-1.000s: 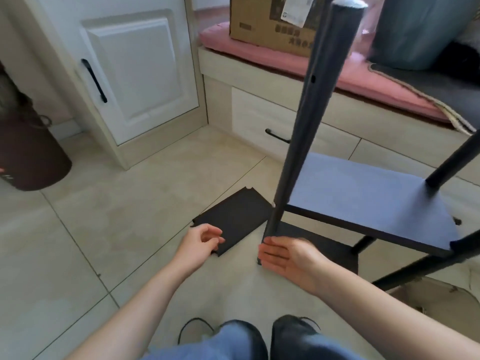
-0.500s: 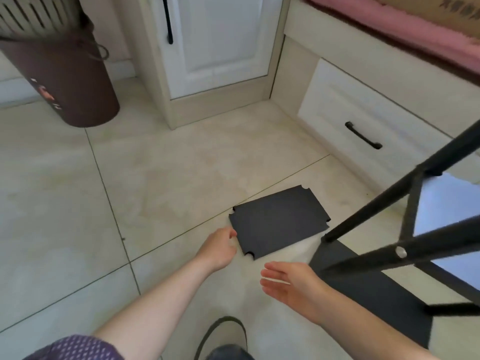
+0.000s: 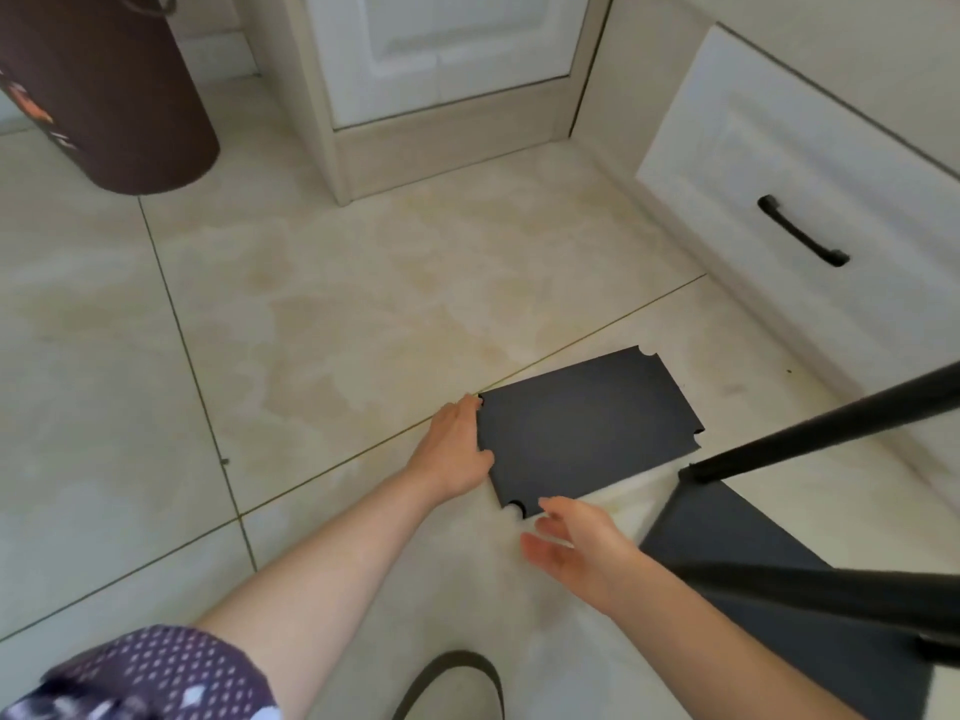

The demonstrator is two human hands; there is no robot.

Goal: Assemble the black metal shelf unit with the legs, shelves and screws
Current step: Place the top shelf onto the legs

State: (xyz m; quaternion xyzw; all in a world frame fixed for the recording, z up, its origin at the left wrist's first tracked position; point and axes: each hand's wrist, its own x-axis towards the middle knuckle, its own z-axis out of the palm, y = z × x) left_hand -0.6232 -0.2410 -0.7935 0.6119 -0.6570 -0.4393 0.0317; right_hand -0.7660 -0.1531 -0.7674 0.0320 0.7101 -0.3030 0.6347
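Shelf (image 3: 582, 428) flat on floor, left hand (image 3: 453, 449) touching edge, right hand (image 3: 576, 550) beside

A black shelf panel (image 3: 587, 428) and brown bin (image 3: 104, 90) rest on the tiled floor (image 3: 311, 304).

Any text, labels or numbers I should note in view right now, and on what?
None can be read.
Brown bin: an orange-and-white printed mark on its side, too blurred and cut off to read.
Loose black shelf panel, assembled shelf frame, white drawer: no markings visible.
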